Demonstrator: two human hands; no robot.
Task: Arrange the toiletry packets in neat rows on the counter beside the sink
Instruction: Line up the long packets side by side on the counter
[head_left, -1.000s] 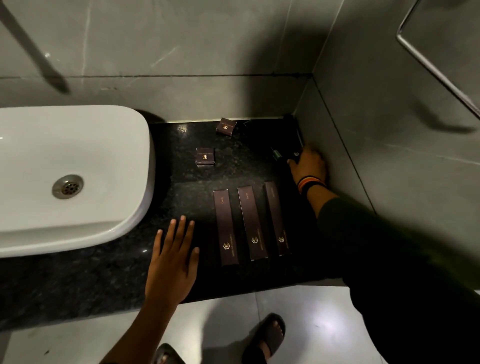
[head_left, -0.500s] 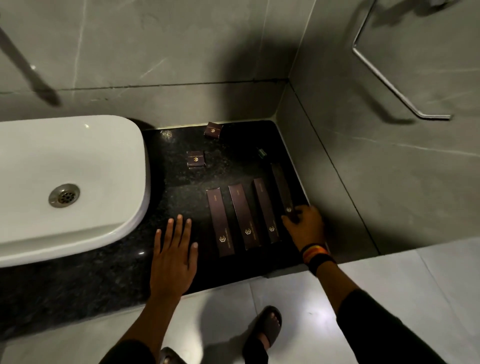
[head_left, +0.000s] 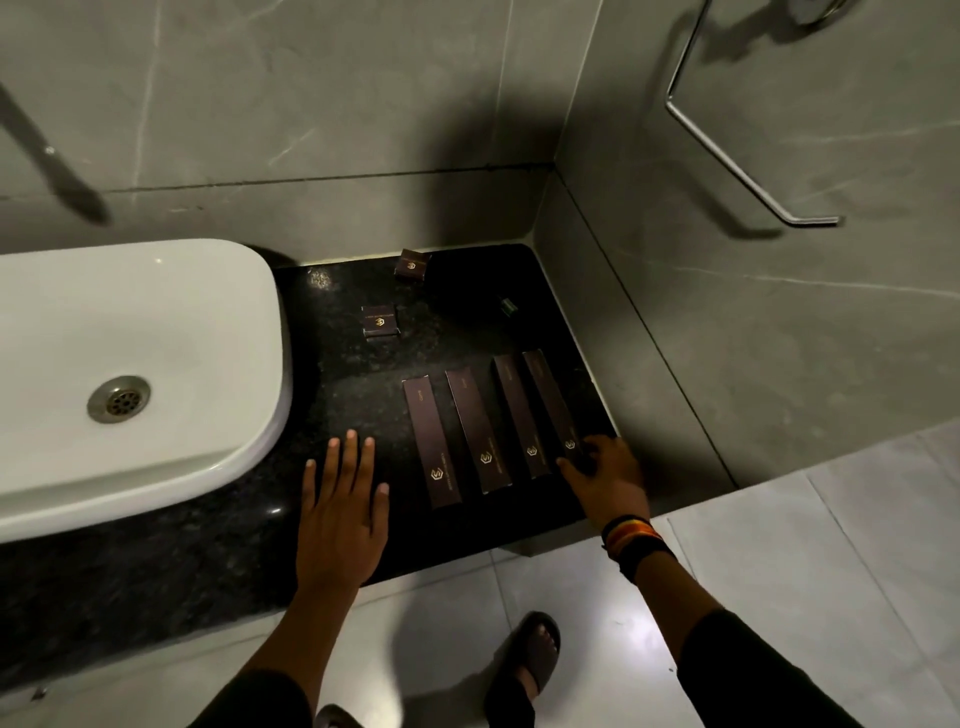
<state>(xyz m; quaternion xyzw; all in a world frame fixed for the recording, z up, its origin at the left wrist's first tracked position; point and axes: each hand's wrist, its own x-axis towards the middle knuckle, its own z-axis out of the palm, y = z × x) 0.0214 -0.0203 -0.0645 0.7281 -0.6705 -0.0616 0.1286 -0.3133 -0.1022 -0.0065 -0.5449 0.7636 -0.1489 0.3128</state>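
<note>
Several long dark brown packets with gold logos lie side by side on the black granite counter (head_left: 337, 374), right of the white sink (head_left: 156, 312). The leftmost long packet (head_left: 431, 441) is a little apart from my left hand (head_left: 340, 514), which rests flat and open on the counter. My right hand (head_left: 610, 478) holds the near end of the rightmost long packet (head_left: 548, 400), which lies close against its neighbour (head_left: 519, 415). Two small square packets sit farther back: one (head_left: 381, 321) near the sink, one (head_left: 412, 265) tilted at the back wall.
A small dark green item (head_left: 508, 305) lies in the shadowed back right corner. Grey tiled walls close the counter at the back and right. A metal towel bar (head_left: 727, 156) hangs on the right wall. My sandalled foot (head_left: 530, 660) stands on the floor below the counter edge.
My right hand reached into the back right corner, took a long packet and brought it forward beside the three in the row. My left hand stayed flat on the counter.
</note>
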